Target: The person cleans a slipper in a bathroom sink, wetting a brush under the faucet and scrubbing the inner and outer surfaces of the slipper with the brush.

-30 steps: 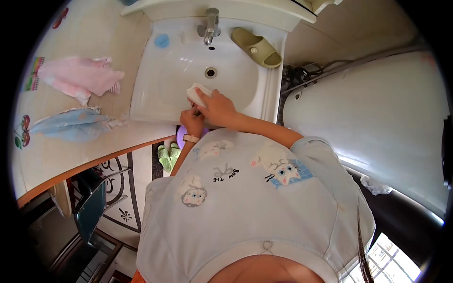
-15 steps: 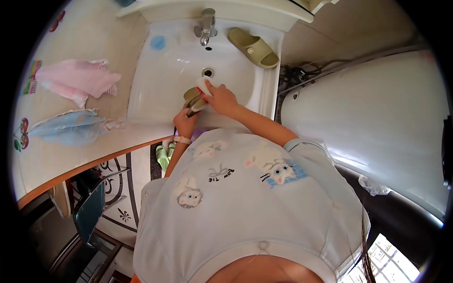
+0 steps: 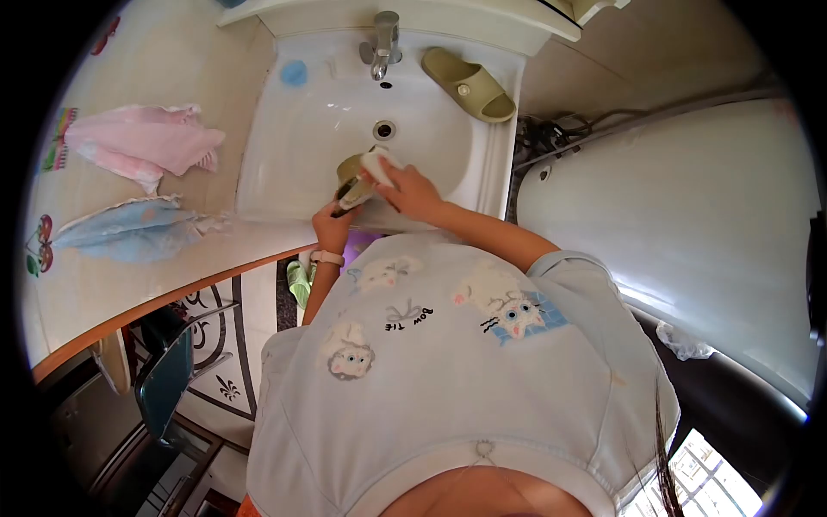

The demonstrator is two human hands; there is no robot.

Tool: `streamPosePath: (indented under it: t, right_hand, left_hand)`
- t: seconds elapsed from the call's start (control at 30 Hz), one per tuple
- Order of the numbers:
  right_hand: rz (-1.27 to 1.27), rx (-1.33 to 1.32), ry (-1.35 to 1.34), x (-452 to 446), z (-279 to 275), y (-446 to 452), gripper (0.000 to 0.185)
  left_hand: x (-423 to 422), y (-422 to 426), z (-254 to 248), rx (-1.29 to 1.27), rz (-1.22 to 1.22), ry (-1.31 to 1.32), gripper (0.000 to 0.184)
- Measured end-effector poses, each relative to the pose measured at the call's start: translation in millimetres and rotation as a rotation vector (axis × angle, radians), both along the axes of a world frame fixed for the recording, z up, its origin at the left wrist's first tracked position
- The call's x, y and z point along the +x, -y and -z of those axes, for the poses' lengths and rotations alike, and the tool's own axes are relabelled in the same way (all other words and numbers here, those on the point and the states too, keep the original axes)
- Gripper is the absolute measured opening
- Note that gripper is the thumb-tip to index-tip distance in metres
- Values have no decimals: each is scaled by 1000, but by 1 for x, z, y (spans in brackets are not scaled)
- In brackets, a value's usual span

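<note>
Over the near part of the white sink (image 3: 284, 164), my left hand (image 3: 331, 227) is closed on the near end of an olive slide sandal (image 3: 348, 169), which is tilted on its side. My right hand (image 3: 413, 193) grips a white, palm-sized scrubber (image 3: 379, 162) against or just over the sandal. Its working face is hidden, so I cannot tell whether it has bristles. A second olive slide sandal (image 3: 469, 84) rests at the sink's far right corner. Between them lies the drain (image 3: 384, 130), below the chrome faucet (image 3: 385, 45).
On the counter (image 3: 103, 302) at left lie a pink cloth (image 3: 145, 143) and a light blue cloth (image 3: 129, 231). A round blue piece (image 3: 294, 74) sits at the sink's back left. Right of the sink stands a large white surface (image 3: 672, 198). Green slippers (image 3: 299, 283) are on the floor.
My right hand and the white scrubber have shifted slightly toward me along the sandal. My left hand keeps its hold, and the camera view has moved a little.
</note>
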State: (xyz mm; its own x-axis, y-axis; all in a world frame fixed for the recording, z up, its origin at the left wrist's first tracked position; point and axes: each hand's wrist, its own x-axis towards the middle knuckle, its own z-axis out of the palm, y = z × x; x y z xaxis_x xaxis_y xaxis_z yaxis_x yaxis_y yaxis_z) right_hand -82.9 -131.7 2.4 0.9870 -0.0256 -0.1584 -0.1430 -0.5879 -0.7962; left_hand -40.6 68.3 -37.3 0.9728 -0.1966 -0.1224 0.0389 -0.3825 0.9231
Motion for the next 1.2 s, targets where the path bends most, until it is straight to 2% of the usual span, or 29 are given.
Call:
streamPosePath:
  t: [0.03, 0.1, 0.13, 0.17, 0.23, 0.27, 0.33, 0.37, 0.4, 0.43, 0.47, 0.5, 0.57, 0.63, 0.67, 0.73, 0.77, 0.83, 0.87, 0.9, 0.97, 1.07, 1.13, 1.2]
  right_hand:
    - [-1, -4, -5, -5, -13, -6, 62]
    - [-258, -132, 64, -9, -34, -18, 61]
    - [-308, -146, 150, -10, -25, -21, 61]
    - [-306, -140, 159, -6, -6, -22, 61]
    - [-82, -256, 161, 11, 21, -13, 64]
    - [-80, -261, 162, 20, 25, 0, 64]
    - [115, 173, -398, 30, 4, 23, 62]
    - [117, 173, -394, 26, 4, 20, 62]
    - [98, 57, -240, 16, 6, 11, 61]
    - [78, -59, -90, 7, 0, 4, 61]
    - [78, -61, -94, 0, -7, 0, 61]
    - [-9, -114, -25, -4, -27, -3, 60]
    - [-93, -167, 51, 2, -41, 2, 60]
    - [99, -246, -56, 11, -41, 12, 60]
    - [102, -247, -58, 10, -42, 13, 60]
    - [124, -229, -96, 15, -49, 17, 59]
    - [128, -233, -97, 9, -48, 14, 59]
    - [-88, -340, 163, -8, -50, 2, 58]
    - [-43, -339, 103, -6, -51, 6, 58]
    - [-43, -341, 106, -1, -45, 14, 58]
    - [215, -238, -117, 13, -28, 31, 60]
    - [112, -174, -42, 11, -27, 24, 60]
    - [81, -170, 3, 9, -44, 17, 60]
    - [44, -165, 60, 14, -39, 17, 60]
  left_hand:
    - [1, 1, 0, -9, 1, -53, 22]
    - [-1, 2, 8, 9, 21, -63, 20]
    - [0, 0, 9, 28, 42, -64, 19]
    - [1, 0, 10, 36, 43, -57, 19]
    - [-8, 15, -1, 140, -2, 45, 18]
    - [-10, 20, -2, 42, -42, 110, 21]
    - [-5, 17, 6, 39, -15, 133, 21]
    - [1, 15, 10, 39, 8, 165, 22]
    - [4, 17, 1, 39, 7, 168, 22]
    - [8, 22, -16, 163, 48, 100, 22]
    - [7, 25, -25, 286, 89, 27, 23]
    - [5, 29, -21, 286, 90, 23, 23]
    - [8, 41, -8, 303, 113, 658, 17]
    - [8, 53, -18, 361, 113, 569, 17]
    - [8, 58, -21, 412, 107, 487, 17]
    - [11, 65, -20, 410, 90, 501, 19]
    - [12, 69, -20, 412, 70, 507, 22]
    - [15, 68, -5, 479, 95, 509, 24]
    - [17, 67, 2, 550, 113, 512, 26]
    - [13, 71, -4, 549, 111, 515, 26]
    - [2, 81, -25, 494, 5, 472, 28]
    - [19, 72, -9, 489, -13, 402, 31]
    - [22, 74, -20, 532, -25, 328, 32]
    - [29, 79, -38, 351, -120, 170, 34]
